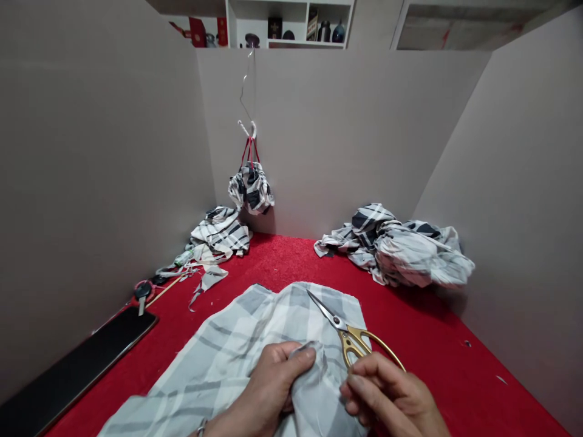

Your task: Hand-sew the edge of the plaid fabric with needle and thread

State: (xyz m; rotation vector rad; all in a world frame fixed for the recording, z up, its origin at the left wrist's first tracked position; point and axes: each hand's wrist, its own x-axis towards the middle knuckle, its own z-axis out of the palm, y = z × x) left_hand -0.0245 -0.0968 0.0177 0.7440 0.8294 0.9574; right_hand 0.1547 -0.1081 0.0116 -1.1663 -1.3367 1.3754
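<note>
Grey and white plaid cloth [218,352] is spread across the red surface in front of me. My left hand [277,376] is closed on a gathered fold of it, thumb on top. My right hand [387,394] is pinched at the cloth's right side, thumb against forefinger; whatever it may hold is too small to make out. Just beyond those fingers lie gold-handled scissors [339,325], blades together and pointing to the upper left on the cloth. My right hand partly covers their handles.
Plaid fabric heaps lie at the back right [405,249] and back left [221,230], with cloth scraps [212,279] nearby. A plaid drawstring bag [252,188] hangs on the back panel. A black phone-like slab [82,358] lies left. Grey panels [341,139] enclose three sides.
</note>
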